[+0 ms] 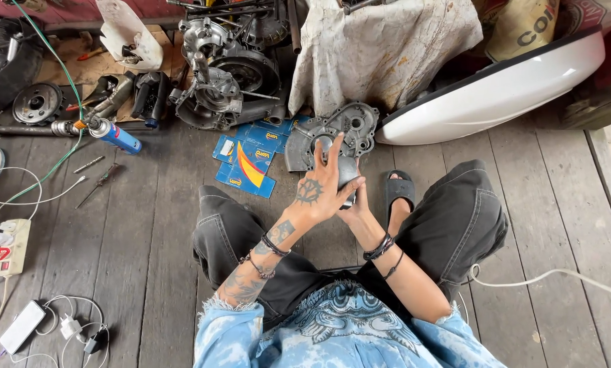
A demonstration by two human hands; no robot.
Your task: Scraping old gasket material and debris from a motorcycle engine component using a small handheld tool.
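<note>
Weathered grey floorboards (148, 225) fill my view, crowded with workshop clutter, and I am looking down over crossed legs in dark trousers. My left hand (321, 185) is raised in front of me with its fingers spread and straight, the palm laid against a small dark grey object (348, 172) that sits between both hands. My right hand (355, 208) is tucked underneath and behind, mostly hidden by the left; it appears to cup the object from below, though I cannot tell how its fingers are closed. The object itself is largely covered, so I would only guess it is a small metal or plastic part.

Just beyond the hands, a grey cast engine cover (332, 133) lies flat on the boards, touching a scatter of blue cardboard packets (247, 160). Further back sits a stripped engine block (227, 75), with a stained cloth (380, 48) draped to its right and a white curved body panel (496, 88) beyond that. To the left I see a blue spray can (116, 136), a screwdriver (99, 184), a green hose (53, 82), and a power strip (16, 247) with white cables.

As for progress, my judgement is that the engine is well apart already, the cover is off and set down, and the small piece is only being handled; nothing shows it fitted anywhere yet.
</note>
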